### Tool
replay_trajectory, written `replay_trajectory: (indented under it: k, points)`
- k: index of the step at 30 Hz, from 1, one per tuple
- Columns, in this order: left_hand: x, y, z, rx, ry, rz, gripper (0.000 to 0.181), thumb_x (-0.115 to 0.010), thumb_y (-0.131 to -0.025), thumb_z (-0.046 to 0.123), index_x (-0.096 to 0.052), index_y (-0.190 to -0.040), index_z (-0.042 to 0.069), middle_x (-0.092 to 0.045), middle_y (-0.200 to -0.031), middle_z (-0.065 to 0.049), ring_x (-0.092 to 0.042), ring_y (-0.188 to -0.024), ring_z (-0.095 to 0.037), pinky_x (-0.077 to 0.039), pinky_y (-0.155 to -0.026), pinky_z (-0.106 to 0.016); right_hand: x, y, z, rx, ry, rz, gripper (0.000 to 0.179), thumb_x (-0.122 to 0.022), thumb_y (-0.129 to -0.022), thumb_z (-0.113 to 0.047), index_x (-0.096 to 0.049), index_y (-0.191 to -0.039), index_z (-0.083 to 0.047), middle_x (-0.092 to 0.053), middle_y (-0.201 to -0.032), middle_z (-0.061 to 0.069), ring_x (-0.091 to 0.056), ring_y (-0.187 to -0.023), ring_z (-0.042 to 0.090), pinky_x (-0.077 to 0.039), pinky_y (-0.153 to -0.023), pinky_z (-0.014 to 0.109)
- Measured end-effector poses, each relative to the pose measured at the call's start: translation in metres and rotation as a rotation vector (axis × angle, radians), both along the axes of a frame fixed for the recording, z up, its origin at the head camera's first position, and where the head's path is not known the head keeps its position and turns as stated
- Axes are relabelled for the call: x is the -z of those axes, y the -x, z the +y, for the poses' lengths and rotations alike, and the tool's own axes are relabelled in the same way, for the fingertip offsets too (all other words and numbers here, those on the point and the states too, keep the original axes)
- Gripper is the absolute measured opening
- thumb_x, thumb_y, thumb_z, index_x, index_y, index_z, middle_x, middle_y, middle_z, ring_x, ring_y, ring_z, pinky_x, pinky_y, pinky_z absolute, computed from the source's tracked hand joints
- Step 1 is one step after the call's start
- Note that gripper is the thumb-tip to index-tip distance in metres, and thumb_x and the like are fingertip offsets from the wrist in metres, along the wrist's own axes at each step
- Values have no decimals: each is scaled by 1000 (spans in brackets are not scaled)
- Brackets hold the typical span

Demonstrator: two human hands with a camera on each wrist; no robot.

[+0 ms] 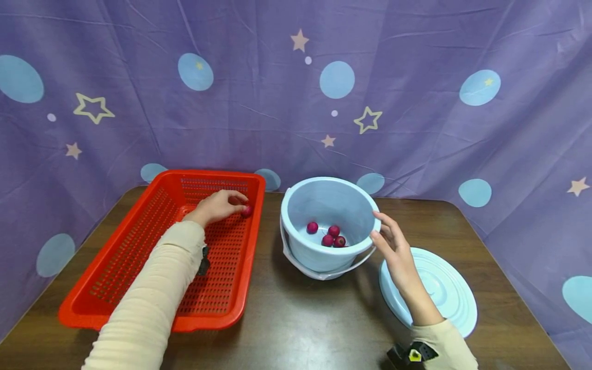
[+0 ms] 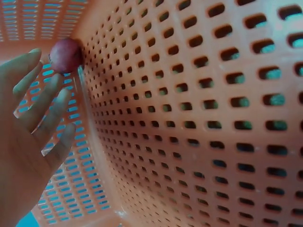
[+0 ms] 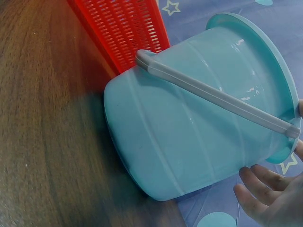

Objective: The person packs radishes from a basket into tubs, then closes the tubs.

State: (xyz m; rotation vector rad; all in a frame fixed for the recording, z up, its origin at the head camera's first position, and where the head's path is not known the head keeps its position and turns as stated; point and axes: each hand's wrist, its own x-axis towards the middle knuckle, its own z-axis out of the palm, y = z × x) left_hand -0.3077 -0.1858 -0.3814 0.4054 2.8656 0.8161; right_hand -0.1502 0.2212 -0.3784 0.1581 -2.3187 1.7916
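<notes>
In the head view my left hand [image 1: 217, 206] reaches into the far right corner of a red plastic basket [image 1: 252, 252]. Its thumb and forefinger are right at a small round red radish [image 1: 247, 210]. The left wrist view shows that radish [image 2: 66, 56] against the basket wall, the fingers of the hand [image 2: 33, 104] spread beside it. A light blue bucket [image 1: 319, 257] stands to the right, with several radishes [image 1: 334, 231] on its bottom. My right hand [image 1: 395, 249] touches the bucket's right rim with thumb and forefinger; its other fingers extend along the outside [image 3: 270, 189].
The bucket's handle [image 1: 319, 276] hangs down in front of it. A round light blue lid [image 1: 450, 293] lies flat on the brown wooden table [image 1: 296, 329], partly under the right forearm. Behind the table hangs a purple curtain [image 1: 407, 149] with stars and dots.
</notes>
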Motion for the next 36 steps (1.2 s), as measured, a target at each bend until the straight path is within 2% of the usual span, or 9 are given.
replay_trajectory:
  k: [6, 13, 20, 23, 26, 31, 36]
  points:
    - [2, -2, 3, -10, 52, -13, 36, -64, -95, 32, -66, -126, 13, -69, -118, -9, -60, -113, -32, -42, -93, -53, 0, 1, 0, 3, 3, -2, 46, -53, -102, -17, -44, -147, -13, -56, -132, 21, -52, -119, 21, -39, -95, 20]
    - [2, -4, 6, -6, 82, -11, 31, -66, -94, 28, -65, -122, 14, -68, -106, -6, -62, -97, -26, -44, -82, -48, -1, 1, 0, 2, -2, -4, 46, -53, -102, -17, -43, -147, -13, -56, -132, 21, -53, -118, 18, -39, -95, 20]
    - [14, 5, 5, -5, 144, 0, 33, -70, -90, 33, -61, -118, 18, -61, -93, -1, -57, -83, -22, -41, -72, -43, 0, 1, 0, 4, 2, -2, 46, -53, -102, -16, -43, -147, -13, -55, -133, 21, -53, -119, 20, -39, -94, 20]
    - [16, 6, 4, -7, 149, 1, 32, -70, -90, 35, -60, -116, 18, -60, -90, -1, -56, -81, -22, -40, -71, -43, 0, 1, -1, 3, -3, -1, 46, -53, -102, -16, -43, -147, -13, -55, -133, 21, -52, -119, 22, -39, -95, 20]
    - [14, 4, 3, -10, 150, -4, 32, -71, -89, 35, -59, -114, 19, -60, -89, 0, -56, -81, -22, -40, -72, -43, 0, 1, -1, 1, -4, -2, 46, -53, -103, -17, -43, -147, -13, -55, -133, 22, -52, -119, 23, -39, -94, 20]
    - [4, -1, 5, 1, 133, -14, 32, -72, -90, 33, -57, -114, 18, -59, -92, -2, -56, -83, -22, -39, -74, -43, 0, 1, 0, -1, -1, -4, 46, -53, -103, -17, -43, -147, -13, -55, -133, 22, -51, -120, 25, -40, -94, 19]
    - [-5, -3, 7, 37, 107, 22, 32, -71, -90, 30, -54, -114, 18, -60, -96, -3, -58, -86, -24, -40, -74, -44, 0, 1, 0, -4, 5, -9, 46, -53, -103, -17, -43, -147, -13, -54, -135, 21, -50, -123, 26, -38, -97, 24]
